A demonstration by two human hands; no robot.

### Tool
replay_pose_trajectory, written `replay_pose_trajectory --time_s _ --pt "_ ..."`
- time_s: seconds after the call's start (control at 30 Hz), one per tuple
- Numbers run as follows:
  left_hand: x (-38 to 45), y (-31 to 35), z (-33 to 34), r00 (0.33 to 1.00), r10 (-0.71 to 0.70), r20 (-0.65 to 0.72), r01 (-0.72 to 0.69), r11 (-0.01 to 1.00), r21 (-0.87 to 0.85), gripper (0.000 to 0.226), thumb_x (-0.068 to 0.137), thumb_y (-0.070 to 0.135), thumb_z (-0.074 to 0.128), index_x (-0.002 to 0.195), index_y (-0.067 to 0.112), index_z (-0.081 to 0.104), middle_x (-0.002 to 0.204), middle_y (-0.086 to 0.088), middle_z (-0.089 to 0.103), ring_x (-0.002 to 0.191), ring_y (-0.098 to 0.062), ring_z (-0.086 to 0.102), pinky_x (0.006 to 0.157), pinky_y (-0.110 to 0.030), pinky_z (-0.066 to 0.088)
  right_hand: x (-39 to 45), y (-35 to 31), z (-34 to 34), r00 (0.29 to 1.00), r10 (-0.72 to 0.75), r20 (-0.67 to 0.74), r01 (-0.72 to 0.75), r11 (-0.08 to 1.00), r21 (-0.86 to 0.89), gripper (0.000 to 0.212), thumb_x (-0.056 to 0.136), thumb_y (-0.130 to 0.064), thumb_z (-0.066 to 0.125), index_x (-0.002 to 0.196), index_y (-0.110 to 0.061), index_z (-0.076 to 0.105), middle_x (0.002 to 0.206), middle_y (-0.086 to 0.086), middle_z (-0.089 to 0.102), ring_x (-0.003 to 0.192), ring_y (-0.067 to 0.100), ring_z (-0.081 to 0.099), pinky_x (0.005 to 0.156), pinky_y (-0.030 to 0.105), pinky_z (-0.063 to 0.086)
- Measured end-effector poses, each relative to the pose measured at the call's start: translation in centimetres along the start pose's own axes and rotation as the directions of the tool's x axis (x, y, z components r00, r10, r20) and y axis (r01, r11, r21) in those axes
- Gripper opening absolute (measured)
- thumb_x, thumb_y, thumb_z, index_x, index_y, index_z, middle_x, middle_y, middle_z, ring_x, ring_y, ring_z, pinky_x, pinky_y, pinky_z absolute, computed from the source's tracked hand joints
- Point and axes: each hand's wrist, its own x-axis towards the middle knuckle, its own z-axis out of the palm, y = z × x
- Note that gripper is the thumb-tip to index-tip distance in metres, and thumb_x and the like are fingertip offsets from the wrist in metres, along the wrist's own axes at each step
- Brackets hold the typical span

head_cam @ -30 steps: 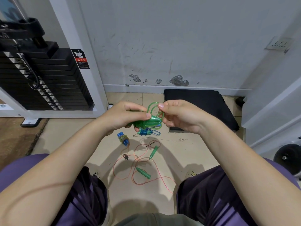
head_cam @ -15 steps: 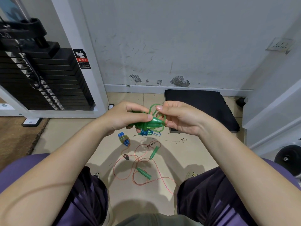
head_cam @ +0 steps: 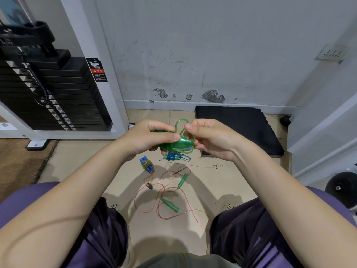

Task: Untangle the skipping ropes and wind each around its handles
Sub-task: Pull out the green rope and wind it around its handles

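Our left hand (head_cam: 146, 140) grips the green plastic handles (head_cam: 180, 143); right hand (head_cam: 212, 140) pinches the translucent green rope loop (head_cam: 178, 123). If that pinch slips, we reckon the springy winding unravels.

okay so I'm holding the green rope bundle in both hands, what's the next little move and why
Probably lay the free green loop around the green handles once more. The left hand grips the handles, the right hand pinches the rope, and a loop stands unwound above them, so the bundle looks unfinished.
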Motion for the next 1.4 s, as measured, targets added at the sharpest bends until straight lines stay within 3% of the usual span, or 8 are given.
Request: replay_pose_trajectory --time_s 0.17,0.3,0.47,0.67,0.83,0.93,1.17,1.4 --pt "0.2 0.1 -0.1 1.0 -0.015 -0.025 0.012 0.994 -0.106 0.007 0.087 0.019 0.069 0.084 0.019 0.076 0.075 -0.014 0.07 0.051 -0.017 0.06 0.052 -0.025 0.032 -0.1 -0.5 -1.0 0.986 -0.071 0.154 0.055 0.993 0.105 0.058 0.069 -0.029 0.081 0.105 0.008 0.054 0.086 0.005 0.07 0.066 0.01 0.054 0.057 0.018 0.043" --pt "0.2 0.0 -0.1 1.0 -0.015 -0.012 0.014 0.99 -0.139 0.015 0.079 0.03 0.069 0.085 0.018 0.077 0.076 -0.015 0.07 0.051 -0.018 0.06 0.047 -0.023 0.032 -0.4 -0.8 -1.5 0.984 -0.093 0.15 0.082 0.993 0.081 0.042 0.067 -0.023 0.082 0.093 0.0 0.059 0.094 0.006 0.072 0.077 0.011 0.063 0.062 0.019 0.046" --pt "0.3 -0.1 0.0 0.999 -0.039 -0.019 0.036 0.99 -0.135 0.016 0.078 0.033 0.069 0.083 0.02 0.077 0.075 -0.014 0.07 0.052 -0.019 0.06 0.048 -0.024 0.031 -1.1 -1.3 -1.6 0.985 -0.071 0.158 0.081 0.995 -0.057 0.034 0.076 0.002 0.07 0.11 0.001 0.062 0.094 0.005 0.071 0.082 0.011 0.066 0.07 0.018 0.05" --pt "0.3 -0.3 -0.1 0.999 -0.05 -0.013 0.048 0.991 -0.129 0.022 0.077 0.034 0.069 0.087 0.016 0.077 0.077 -0.015 0.07 0.052 -0.021 0.06 0.047 -0.024 0.03 -1.1 -1.2 -1.9 0.982 -0.082 0.171 0.106 0.986 -0.131 0.035 0.079 0.012 0.063 0.112 -0.001 0.064 0.099 0.007 0.07 0.09 0.014 0.067 0.079 0.02 0.051" --pt "0.2 -0.2 0.0 0.997 -0.027 0.07 0.036 0.99 -0.133 0.024 0.071 0.041 0.073 0.084 0.02 0.077 0.074 -0.013 0.07 0.052 -0.02 0.06 0.046 -0.023 0.031 -0.8 -1.1 -1.8 0.986 -0.077 0.147 0.095 0.988 -0.119 0.02 0.076 0.007 0.066 0.091 -0.006 0.068 0.083 0.012 0.063 0.065 0.015 0.058 0.064 0.021 0.05" --pt "0.2 -0.3 0.1 0.998 -0.007 0.056 0.014 0.993 -0.117 0.016 0.075 0.033 0.073 0.085 0.021 0.078 0.076 -0.013 0.07 0.054 -0.02 0.061 0.047 -0.024 0.033 -0.6 -1.0 -1.5 0.996 -0.048 0.075 0.057 0.99 -0.128 0.013 0.076 -0.001 0.07 0.089 -0.002 0.066 0.065 0.006 0.061 0.052 0.011 0.053 0.057 0.019 0.048" --pt "0.0 0.3 0.3 0.998 0.021 -0.058 -0.024 0.999 -0.043 0.012 0.09 0.012 0.066 0.099 0.008 0.072 0.055 0.002 0.066 0.042 -0.004 0.052 0.042 -0.012 0.03 -0.6 -0.9 -0.7 0.999 0.038 0.004 -0.038 0.996 -0.084 0.009 0.073 -0.011 0.067 0.074 -0.002 0.063 0.061 0.006 0.051 0.05 0.01 0.045 0.044 0.016 0.035" --pt "0.2 0.2 0.6 0.983 0.064 -0.171 -0.066 0.998 -0.001 0.014 0.085 0.01 0.072 0.099 0.005 0.074 0.055 0.013 0.066 0.047 0.003 0.055 0.042 -0.005 0.033 -0.4 -0.9 -0.7 0.995 0.092 -0.049 -0.098 0.985 -0.139 0.008 0.073 -0.018 0.071 0.072 -0.01 0.069 0.061 0.004 0.055 0.053 0.013 0.045 0.047 0.02 0.038"
